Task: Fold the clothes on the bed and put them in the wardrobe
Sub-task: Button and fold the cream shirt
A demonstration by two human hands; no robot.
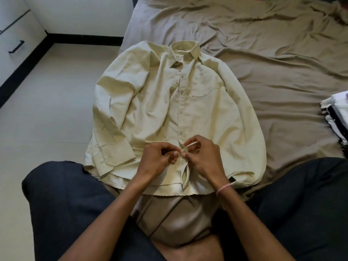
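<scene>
Both hands work at the lower part of a pale yellow shirt (207, 110). The left hand (160, 157) has its fingers (170, 157) curled inward, and the thumb and forefinger pinch the edge of the shirt front beside the button line. The right hand (203, 155) is just beside it, almost touching. Its fingers (192, 142) are also bent and close together, and they pinch a small strip of the button placket and lift it a little from the cloth. A thin pink bracelet (223, 188) is on the right wrist.

The shirt lies flat with the front up on the bed (263, 44), which has a wrinkled brown sheet. The collar points away from the person and both long sleeves are laid along the sides. The hem is near the person's knees in dark trousers (66, 194).

At the right edge of the bed there is a pile of folded clothes (337, 117), well apart from the shirt. On the far left stands a white cabinet (13, 25) with a black handle (16, 47).
</scene>
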